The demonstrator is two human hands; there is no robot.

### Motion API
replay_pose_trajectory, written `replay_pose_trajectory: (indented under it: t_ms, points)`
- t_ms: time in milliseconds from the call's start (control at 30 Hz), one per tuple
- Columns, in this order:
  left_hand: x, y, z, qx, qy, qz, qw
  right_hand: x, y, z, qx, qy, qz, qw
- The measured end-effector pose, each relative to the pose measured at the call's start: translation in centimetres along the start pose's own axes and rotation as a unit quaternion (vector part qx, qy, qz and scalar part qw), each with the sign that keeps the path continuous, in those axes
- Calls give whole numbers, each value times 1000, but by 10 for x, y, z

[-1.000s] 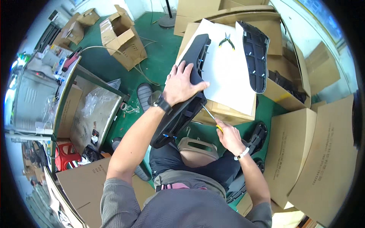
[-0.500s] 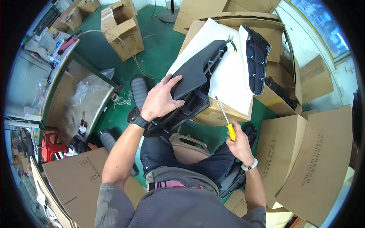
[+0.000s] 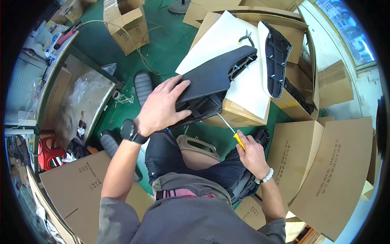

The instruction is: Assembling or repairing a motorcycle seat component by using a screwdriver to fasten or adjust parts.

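My left hand (image 3: 158,103) grips the near left part of a long black plastic panel (image 3: 207,77), fingers over its top and thumb along its near edge. The panel lies slantwise, partly on a white sheet (image 3: 248,93), and overhangs toward my lap. Its ribbed, hollow underside shows along the near edge, with small blue bits at the far end. In my right hand (image 3: 252,156) is a screwdriver (image 3: 239,140) with a yellow handle. Its shaft points up and left, and the tip meets the panel's near right corner. Exactly what the tip touches is too small to tell.
The sheet covers a cardboard box (image 3: 243,114). Pliers (image 3: 247,38) and a second ribbed black panel (image 3: 278,59) lie on it. Large cartons (image 3: 333,175) crowd the right side. A workbench (image 3: 61,73) stands at left, and a beige stool (image 3: 199,152) is between my legs.
The panel has swung clockwise, its far end shifting right and its near end rising away from my lap. My right hand has brought the screwdriver left until its tip reaches the panel.
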State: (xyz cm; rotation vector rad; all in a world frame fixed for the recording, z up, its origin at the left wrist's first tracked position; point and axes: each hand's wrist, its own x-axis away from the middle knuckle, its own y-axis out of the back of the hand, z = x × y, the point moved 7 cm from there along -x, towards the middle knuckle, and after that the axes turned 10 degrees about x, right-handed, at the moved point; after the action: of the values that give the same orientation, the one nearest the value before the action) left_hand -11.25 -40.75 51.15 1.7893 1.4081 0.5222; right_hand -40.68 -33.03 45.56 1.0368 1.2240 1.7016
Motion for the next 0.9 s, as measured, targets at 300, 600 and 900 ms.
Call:
replay_pose_trajectory:
  t_ms: [300,600,900]
  points:
    - [122,-11,103,397,148,-218,879,-10,2,0,-6,-4,15,1000]
    - [132,-71,139,478,200,-335,787,-22,15,8,95,57,84,990]
    - [146,-73,139,447,240,-355,785,-17,-21,1,-156,28,1,987]
